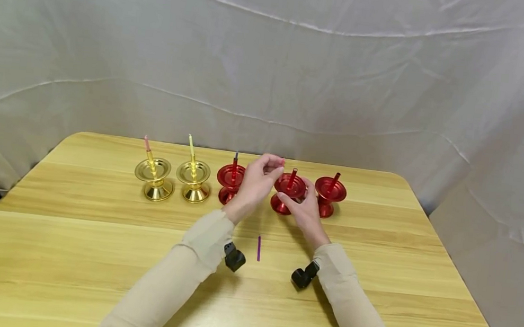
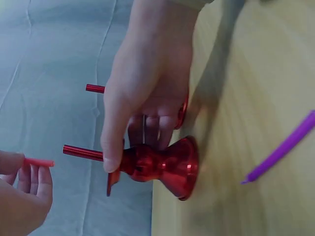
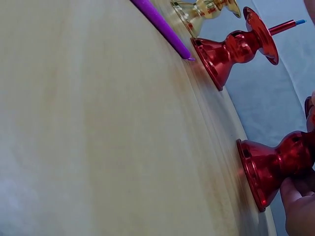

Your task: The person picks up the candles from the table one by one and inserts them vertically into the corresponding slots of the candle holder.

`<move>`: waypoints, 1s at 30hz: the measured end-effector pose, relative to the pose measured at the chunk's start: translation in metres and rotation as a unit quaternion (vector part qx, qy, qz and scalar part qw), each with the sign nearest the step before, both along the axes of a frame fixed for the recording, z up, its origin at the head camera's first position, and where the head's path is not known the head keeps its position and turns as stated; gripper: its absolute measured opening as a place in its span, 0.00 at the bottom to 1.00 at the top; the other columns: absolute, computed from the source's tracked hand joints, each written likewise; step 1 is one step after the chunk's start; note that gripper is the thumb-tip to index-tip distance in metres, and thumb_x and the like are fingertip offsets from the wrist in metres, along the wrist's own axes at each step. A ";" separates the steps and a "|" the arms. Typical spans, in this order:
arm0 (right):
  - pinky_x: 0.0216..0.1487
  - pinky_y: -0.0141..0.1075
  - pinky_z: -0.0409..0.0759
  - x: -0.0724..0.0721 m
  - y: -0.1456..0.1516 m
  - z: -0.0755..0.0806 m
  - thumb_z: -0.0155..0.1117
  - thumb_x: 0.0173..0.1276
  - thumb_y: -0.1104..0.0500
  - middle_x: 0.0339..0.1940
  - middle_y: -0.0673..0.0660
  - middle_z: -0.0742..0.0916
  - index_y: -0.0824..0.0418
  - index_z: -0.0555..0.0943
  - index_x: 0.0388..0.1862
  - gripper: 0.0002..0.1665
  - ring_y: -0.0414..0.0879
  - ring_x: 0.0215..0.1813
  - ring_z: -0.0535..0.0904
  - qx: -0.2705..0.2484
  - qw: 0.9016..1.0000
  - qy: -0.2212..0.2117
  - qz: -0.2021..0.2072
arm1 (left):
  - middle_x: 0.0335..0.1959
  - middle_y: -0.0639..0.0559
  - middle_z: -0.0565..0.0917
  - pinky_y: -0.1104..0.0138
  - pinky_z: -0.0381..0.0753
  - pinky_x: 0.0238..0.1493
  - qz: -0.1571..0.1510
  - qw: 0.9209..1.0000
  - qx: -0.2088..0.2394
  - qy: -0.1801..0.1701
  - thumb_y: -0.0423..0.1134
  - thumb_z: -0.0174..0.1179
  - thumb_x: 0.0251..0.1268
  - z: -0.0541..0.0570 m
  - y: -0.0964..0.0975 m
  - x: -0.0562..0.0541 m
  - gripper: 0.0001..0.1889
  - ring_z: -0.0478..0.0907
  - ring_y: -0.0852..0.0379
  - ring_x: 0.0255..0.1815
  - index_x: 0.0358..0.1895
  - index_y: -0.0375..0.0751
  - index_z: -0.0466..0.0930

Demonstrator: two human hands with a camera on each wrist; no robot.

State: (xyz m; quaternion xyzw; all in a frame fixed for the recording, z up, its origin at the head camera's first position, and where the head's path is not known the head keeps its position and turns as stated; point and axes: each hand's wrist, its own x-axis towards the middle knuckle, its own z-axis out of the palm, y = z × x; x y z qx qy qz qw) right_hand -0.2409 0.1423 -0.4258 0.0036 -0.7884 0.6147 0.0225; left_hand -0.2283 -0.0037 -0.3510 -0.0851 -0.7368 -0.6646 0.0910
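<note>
Five candle holders stood in a row near the far edge of the wooden table [image 1: 89,252], and judging by them the work was a little past halfway. Toward the far left corner, the left gold holder [image 1: 158,191] carried a pink candle [image 1: 147,143] and the right gold holder [image 1: 195,193] a pale yellow candle [image 1: 191,145]; next to them, the left red holder [image 3: 241,46] had a blue candle [image 3: 299,22] in its tube. That left two without candles: the middle red holder [image 2: 152,164] and the right red holder [image 1: 329,191], the one closest to the far right corner. The left hand [image 1: 254,184] pinched a short pinkish-red candle [image 2: 38,162] between thumb and fingers, near the middle red holder's tube but apart from it. The right hand [image 1: 306,211] was clamped round that same holder, its thumb at the dish. A purple candle [image 1: 259,248] lay loose on the tabletop, between the forearms and well in from the near edge. The table was pale, with lengthwise grain and rounded far corners; a creased greyish cloth [image 1: 271,79] hung behind its far edge and down beyond its right edge.
</note>
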 end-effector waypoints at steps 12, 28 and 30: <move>0.69 0.45 0.63 -0.001 0.001 0.000 0.72 0.59 0.53 0.67 0.64 0.71 0.63 0.54 0.73 0.50 0.53 0.67 0.67 0.003 1.000 0.001 0.005 | 0.44 0.37 0.82 0.69 0.78 0.45 -0.022 0.999 -0.009 0.039 0.27 0.57 0.67 0.008 0.018 -0.026 0.09 0.79 0.50 0.42 0.48 0.29 0.79; 0.68 0.45 0.64 0.000 0.001 -0.002 0.71 0.60 0.53 0.68 0.63 0.71 0.62 0.54 0.74 0.50 0.53 0.68 0.67 0.007 1.000 0.002 0.007 | 0.45 0.42 0.83 0.69 0.78 0.46 -0.012 1.000 0.012 0.010 0.29 0.56 0.69 -0.002 0.026 -0.033 0.10 0.78 0.53 0.44 0.50 0.31 0.79; 0.68 0.45 0.65 0.000 0.001 -0.002 0.71 0.60 0.53 0.67 0.63 0.71 0.62 0.54 0.73 0.50 0.53 0.67 0.67 0.006 1.000 0.004 0.006 | 0.45 0.43 0.83 0.68 0.78 0.46 -0.014 1.000 -0.004 0.019 0.29 0.56 0.69 -0.001 0.027 -0.033 0.10 0.78 0.52 0.44 0.50 0.32 0.80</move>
